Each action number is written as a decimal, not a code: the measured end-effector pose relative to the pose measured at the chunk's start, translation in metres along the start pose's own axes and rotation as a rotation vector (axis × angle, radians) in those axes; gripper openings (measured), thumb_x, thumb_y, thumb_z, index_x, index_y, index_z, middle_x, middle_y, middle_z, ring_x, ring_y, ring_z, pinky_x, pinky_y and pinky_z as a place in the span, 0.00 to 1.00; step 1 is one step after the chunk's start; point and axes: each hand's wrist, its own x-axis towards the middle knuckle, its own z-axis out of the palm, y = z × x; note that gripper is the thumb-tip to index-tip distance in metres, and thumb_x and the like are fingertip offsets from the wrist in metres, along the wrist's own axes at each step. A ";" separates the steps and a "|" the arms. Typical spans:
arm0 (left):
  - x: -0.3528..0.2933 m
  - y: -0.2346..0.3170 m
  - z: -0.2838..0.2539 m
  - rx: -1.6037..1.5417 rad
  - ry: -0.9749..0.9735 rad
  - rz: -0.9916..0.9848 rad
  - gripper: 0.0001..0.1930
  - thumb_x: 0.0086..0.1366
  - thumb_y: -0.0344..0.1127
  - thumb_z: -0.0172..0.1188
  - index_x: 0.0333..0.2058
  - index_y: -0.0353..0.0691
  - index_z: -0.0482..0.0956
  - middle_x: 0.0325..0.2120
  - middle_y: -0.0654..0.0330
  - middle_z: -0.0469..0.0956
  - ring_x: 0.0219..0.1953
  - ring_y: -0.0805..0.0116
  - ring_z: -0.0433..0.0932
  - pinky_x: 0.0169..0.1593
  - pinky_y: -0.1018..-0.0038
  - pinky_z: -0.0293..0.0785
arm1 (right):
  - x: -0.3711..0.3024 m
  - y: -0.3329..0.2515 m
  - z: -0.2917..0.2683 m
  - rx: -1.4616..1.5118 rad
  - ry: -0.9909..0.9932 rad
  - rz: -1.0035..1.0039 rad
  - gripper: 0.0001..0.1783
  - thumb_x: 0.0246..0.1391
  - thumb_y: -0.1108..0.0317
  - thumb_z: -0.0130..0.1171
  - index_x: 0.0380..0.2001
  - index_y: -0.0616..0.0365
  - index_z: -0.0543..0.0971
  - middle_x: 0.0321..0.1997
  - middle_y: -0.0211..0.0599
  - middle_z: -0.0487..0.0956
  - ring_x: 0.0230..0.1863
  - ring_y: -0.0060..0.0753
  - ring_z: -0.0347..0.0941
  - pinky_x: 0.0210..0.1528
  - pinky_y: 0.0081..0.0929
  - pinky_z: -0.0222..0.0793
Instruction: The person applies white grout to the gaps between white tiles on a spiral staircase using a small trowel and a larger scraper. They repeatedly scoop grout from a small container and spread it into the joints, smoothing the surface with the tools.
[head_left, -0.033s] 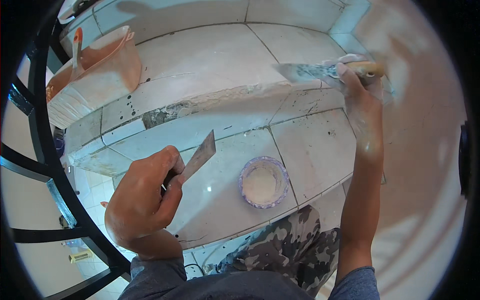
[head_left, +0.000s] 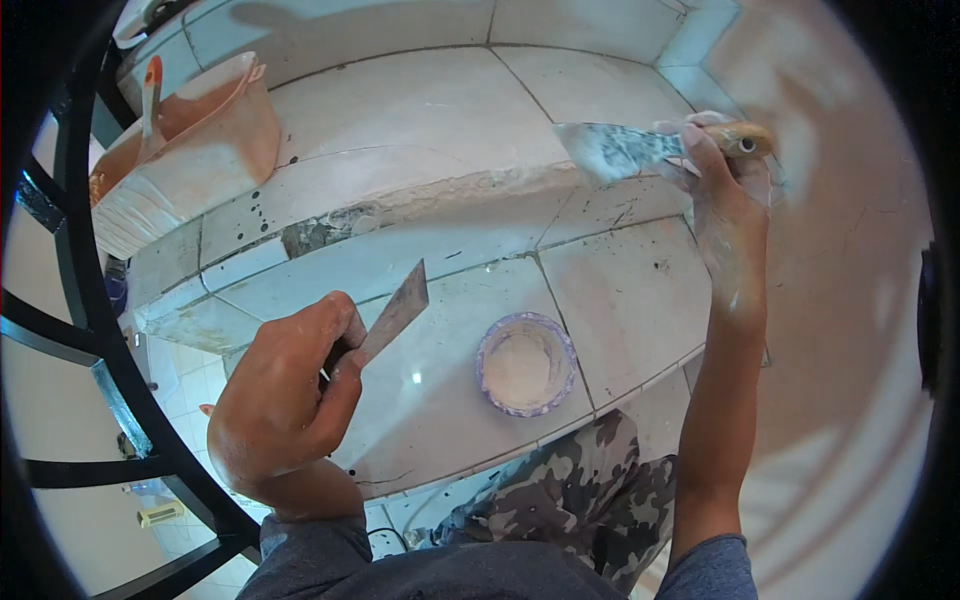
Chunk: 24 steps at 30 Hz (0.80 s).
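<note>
A putty knife with a wooden handle (head_left: 742, 138) is gripped by my right hand (head_left: 722, 178). Its broad, stained blade (head_left: 620, 150) points left, over the right end of the upper step's broken edge (head_left: 420, 197). Closer to me on the left, my left hand (head_left: 285, 390) is closed round a second scraper (head_left: 398, 312); its narrow grey blade points up and right, and its handle is hidden in the fist. Between my arms, a round purple-rimmed tub (head_left: 526, 364) with whitish paste inside stands on the lower tiled step (head_left: 630, 300).
An orange plastered bucket (head_left: 225, 130) holds an orange-tipped brush-like handle (head_left: 152, 105) at the upper left. Black metal railing (head_left: 85, 260) curves along the left side. A plastered wall (head_left: 850, 270) rises on the right. My camouflage-clad leg (head_left: 560, 480) is below the tub.
The right hand has turned the putty knife so more of its blade's flat face shows. My left hand and its scraper have hardly moved.
</note>
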 end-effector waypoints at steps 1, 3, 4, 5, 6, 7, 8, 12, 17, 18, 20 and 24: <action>0.001 0.000 0.001 -0.007 -0.007 -0.017 0.07 0.55 0.17 0.54 0.32 0.33 0.69 0.19 0.50 0.70 0.19 0.53 0.70 0.26 0.65 0.64 | -0.007 -0.005 0.000 0.010 0.149 0.019 0.13 0.57 0.70 0.63 0.42 0.63 0.74 0.43 0.41 0.80 0.45 0.32 0.78 0.45 0.29 0.78; 0.002 0.000 0.002 -0.022 -0.021 -0.052 0.07 0.55 0.17 0.54 0.32 0.33 0.69 0.19 0.50 0.69 0.19 0.54 0.71 0.26 0.65 0.64 | -0.022 0.002 -0.007 0.129 0.224 0.080 0.16 0.59 0.68 0.64 0.46 0.62 0.72 0.46 0.41 0.78 0.45 0.32 0.78 0.45 0.30 0.79; -0.001 0.002 -0.002 -0.009 -0.009 -0.049 0.07 0.55 0.17 0.54 0.32 0.33 0.69 0.19 0.50 0.69 0.19 0.55 0.71 0.26 0.65 0.65 | -0.029 0.009 -0.006 0.203 0.255 0.108 0.18 0.60 0.67 0.64 0.48 0.62 0.71 0.47 0.42 0.78 0.45 0.32 0.78 0.46 0.30 0.80; 0.000 0.001 0.000 -0.008 -0.006 -0.035 0.07 0.55 0.17 0.54 0.32 0.33 0.69 0.19 0.50 0.69 0.19 0.55 0.71 0.26 0.65 0.65 | -0.037 0.016 -0.009 0.195 0.331 0.085 0.19 0.60 0.68 0.63 0.49 0.62 0.70 0.47 0.42 0.78 0.45 0.32 0.78 0.46 0.31 0.80; 0.002 0.000 0.002 -0.007 -0.003 -0.020 0.07 0.55 0.17 0.54 0.31 0.33 0.69 0.19 0.50 0.69 0.19 0.56 0.71 0.26 0.66 0.65 | -0.045 0.024 -0.010 0.188 0.407 0.061 0.19 0.60 0.69 0.63 0.50 0.62 0.69 0.47 0.42 0.78 0.45 0.32 0.78 0.46 0.31 0.80; 0.003 0.000 0.004 -0.011 -0.001 -0.011 0.07 0.55 0.17 0.53 0.32 0.33 0.69 0.19 0.51 0.69 0.19 0.56 0.72 0.26 0.66 0.66 | -0.054 0.032 -0.010 0.182 0.484 0.037 0.20 0.60 0.69 0.63 0.51 0.62 0.69 0.47 0.43 0.78 0.45 0.33 0.79 0.47 0.31 0.80; 0.003 0.000 0.004 -0.009 0.003 -0.008 0.07 0.55 0.16 0.53 0.32 0.32 0.69 0.19 0.51 0.70 0.19 0.56 0.73 0.25 0.67 0.67 | -0.064 0.037 -0.006 0.196 0.551 0.041 0.17 0.60 0.73 0.62 0.49 0.62 0.69 0.48 0.43 0.78 0.45 0.31 0.78 0.46 0.29 0.80; 0.000 0.007 0.000 -0.029 -0.015 -0.081 0.07 0.56 0.15 0.51 0.32 0.32 0.68 0.19 0.52 0.71 0.19 0.59 0.76 0.24 0.69 0.70 | -0.087 0.068 0.020 0.067 0.601 -0.106 0.17 0.56 0.80 0.64 0.45 0.61 0.69 0.48 0.41 0.79 0.45 0.28 0.77 0.45 0.23 0.80; 0.001 0.006 0.001 -0.035 -0.031 -0.066 0.06 0.57 0.15 0.50 0.33 0.31 0.67 0.20 0.52 0.71 0.19 0.62 0.78 0.23 0.70 0.72 | -0.099 0.099 0.038 -0.215 0.574 -0.340 0.12 0.55 0.80 0.64 0.40 0.62 0.73 0.47 0.40 0.79 0.44 0.27 0.77 0.48 0.26 0.77; 0.001 0.007 0.000 -0.037 -0.038 -0.070 0.06 0.57 0.15 0.50 0.33 0.31 0.67 0.20 0.52 0.71 0.19 0.63 0.78 0.23 0.71 0.72 | -0.099 0.108 0.038 -0.241 0.557 -0.423 0.11 0.55 0.80 0.65 0.40 0.62 0.75 0.46 0.39 0.79 0.44 0.27 0.77 0.48 0.26 0.77; 0.002 0.005 0.002 -0.038 -0.033 -0.060 0.06 0.58 0.16 0.50 0.33 0.31 0.67 0.19 0.52 0.71 0.19 0.63 0.78 0.23 0.71 0.72 | -0.106 0.103 0.042 -0.204 0.638 -0.214 0.07 0.55 0.78 0.65 0.37 0.63 0.78 0.45 0.39 0.81 0.44 0.28 0.78 0.50 0.28 0.75; 0.004 0.005 0.005 -0.026 -0.023 -0.057 0.05 0.59 0.17 0.51 0.33 0.31 0.67 0.19 0.53 0.71 0.19 0.63 0.78 0.22 0.71 0.71 | -0.111 0.108 0.046 -0.337 0.633 -0.147 0.04 0.55 0.78 0.64 0.34 0.66 0.83 0.43 0.41 0.83 0.45 0.31 0.79 0.50 0.31 0.75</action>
